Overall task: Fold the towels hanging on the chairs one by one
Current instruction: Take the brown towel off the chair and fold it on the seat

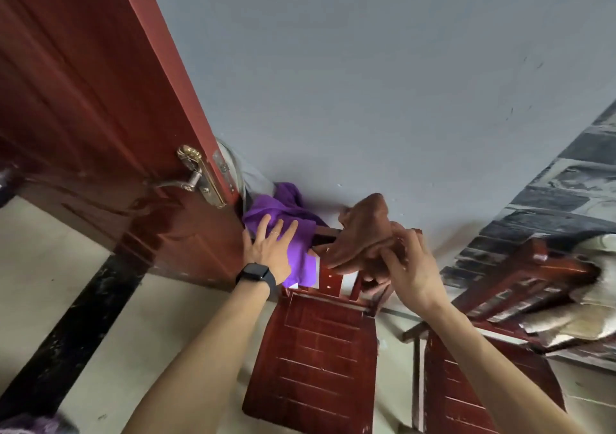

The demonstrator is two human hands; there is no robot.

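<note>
A purple towel point(301, 230) hangs over the left end of the backrest of a red-brown wooden chair point(320, 357) that stands against the grey wall. My left hand point(270, 250), with a black watch on the wrist, lies on the purple towel with straight spread fingers. My right hand point(405, 267) grips a bunched brown towel point(360, 237) and holds it up above the right end of the same backrest. A beige towel point(590, 297) lies over a second chair point(520, 280) at the right.
A red-brown door point(93, 117) with a brass handle point(196, 180) stands open close to the left of the chair. A third chair seat point(476, 397) is at the lower right. A dark patterned wall panel point(566, 183) is at the right.
</note>
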